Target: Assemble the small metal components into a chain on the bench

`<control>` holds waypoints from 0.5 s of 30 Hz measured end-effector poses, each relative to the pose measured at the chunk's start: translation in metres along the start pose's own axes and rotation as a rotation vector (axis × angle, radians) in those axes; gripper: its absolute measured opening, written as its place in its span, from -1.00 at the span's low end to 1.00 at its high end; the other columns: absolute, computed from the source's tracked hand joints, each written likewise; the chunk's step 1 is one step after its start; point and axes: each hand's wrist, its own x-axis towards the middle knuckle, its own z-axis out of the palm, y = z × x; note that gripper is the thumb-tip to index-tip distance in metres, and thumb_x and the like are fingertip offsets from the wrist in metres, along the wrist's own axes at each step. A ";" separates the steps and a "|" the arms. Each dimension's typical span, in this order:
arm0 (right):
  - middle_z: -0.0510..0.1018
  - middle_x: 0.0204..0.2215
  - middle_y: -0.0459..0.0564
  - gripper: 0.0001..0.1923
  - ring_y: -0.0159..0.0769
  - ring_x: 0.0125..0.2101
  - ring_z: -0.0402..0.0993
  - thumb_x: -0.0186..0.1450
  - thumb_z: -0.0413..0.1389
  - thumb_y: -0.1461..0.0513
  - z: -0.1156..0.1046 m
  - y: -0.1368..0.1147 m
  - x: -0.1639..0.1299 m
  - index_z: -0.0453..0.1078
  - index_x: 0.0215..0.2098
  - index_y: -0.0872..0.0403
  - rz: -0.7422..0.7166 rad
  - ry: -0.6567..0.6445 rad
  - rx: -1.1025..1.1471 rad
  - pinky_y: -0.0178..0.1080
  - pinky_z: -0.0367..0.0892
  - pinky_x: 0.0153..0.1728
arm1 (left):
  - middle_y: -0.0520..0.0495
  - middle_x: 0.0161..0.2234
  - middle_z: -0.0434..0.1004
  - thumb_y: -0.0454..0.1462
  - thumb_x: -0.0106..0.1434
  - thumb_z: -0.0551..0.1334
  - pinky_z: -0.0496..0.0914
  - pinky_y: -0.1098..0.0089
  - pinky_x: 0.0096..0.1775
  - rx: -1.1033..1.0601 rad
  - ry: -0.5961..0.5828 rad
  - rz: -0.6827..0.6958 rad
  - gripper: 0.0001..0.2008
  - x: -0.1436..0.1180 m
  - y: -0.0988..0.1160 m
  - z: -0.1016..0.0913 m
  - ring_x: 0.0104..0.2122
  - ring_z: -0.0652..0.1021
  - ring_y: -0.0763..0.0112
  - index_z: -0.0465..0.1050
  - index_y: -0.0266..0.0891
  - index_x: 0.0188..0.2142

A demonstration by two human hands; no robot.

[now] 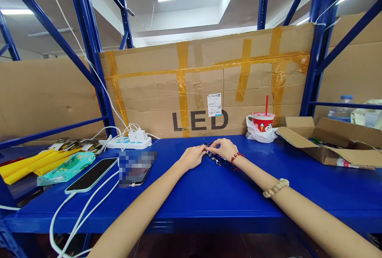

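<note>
A small dark strand with shiny silvery pieces (217, 161) lies at the middle of the blue shelf; its exact kind is too small to make out. My left hand (193, 157) rests on the shelf at its left side, fingers pressed together at its near end. From the right, my right hand (224, 148) reaches over it, thumb and forefinger pinched close to the left fingertips. Part of the strand hangs out below the right hand, and the rest is hidden under the fingers.
Left are two phones, one a light-cased phone (92, 175), white cables, a power strip (129, 142), a green packet (67, 167) and yellow tubes (38, 162). Right stand a red cup (263, 123) in a plastic bag and an open cardboard box (331, 146). Cardboard (143, 95) walls the back.
</note>
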 end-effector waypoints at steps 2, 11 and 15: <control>0.54 -0.45 -0.14 -0.66 -0.32 -0.40 0.42 -0.03 0.06 -0.11 -0.001 -0.002 -0.001 0.46 -0.52 -0.07 -0.014 -0.011 0.007 -0.37 0.14 -0.56 | -0.06 -0.23 0.45 -0.24 0.28 -0.13 0.33 0.36 -0.29 0.013 -0.016 -0.013 -0.78 0.000 0.001 -0.001 -0.25 0.47 0.29 0.21 -0.19 -0.20; 0.48 -0.61 -0.12 -0.73 -0.44 -0.57 0.37 -0.06 0.14 0.02 0.003 -0.008 -0.002 0.43 -0.53 0.06 -0.007 -0.003 0.285 -0.41 0.18 -0.59 | -0.09 -0.26 0.45 -0.22 0.28 -0.14 0.33 0.35 -0.30 0.044 -0.048 -0.078 -0.77 0.000 0.003 -0.002 -0.28 0.48 0.28 0.20 -0.19 -0.20; 0.28 -0.77 -0.19 -0.70 -0.57 -0.77 0.14 -0.03 0.12 0.03 0.002 -0.018 -0.003 0.28 -0.63 0.11 0.113 -0.116 0.730 -0.43 0.07 -0.73 | -0.08 -0.27 0.46 -0.21 0.27 -0.14 0.34 0.36 -0.31 0.069 -0.062 -0.089 -0.76 0.000 0.003 -0.002 -0.30 0.49 0.29 0.17 -0.17 -0.14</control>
